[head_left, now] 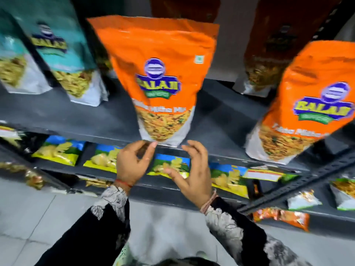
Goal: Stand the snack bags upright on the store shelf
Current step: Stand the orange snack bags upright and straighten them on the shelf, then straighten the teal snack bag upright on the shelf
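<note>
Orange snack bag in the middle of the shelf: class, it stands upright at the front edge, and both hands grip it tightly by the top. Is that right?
Not quite. The head view shows both hands, left and right, open just below the bottom of the orange snack bag, not gripping its top. It does stand upright at the front edge of the shelf.

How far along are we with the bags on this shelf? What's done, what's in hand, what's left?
Done: two teal bags and the right orange bag stand upright on the dark shelf. In hand: the middle orange bag stands at the front edge; the left hand and right hand are open just below its base, gripping nothing. Left: probably settling it back. No fallen bags show here.
</note>
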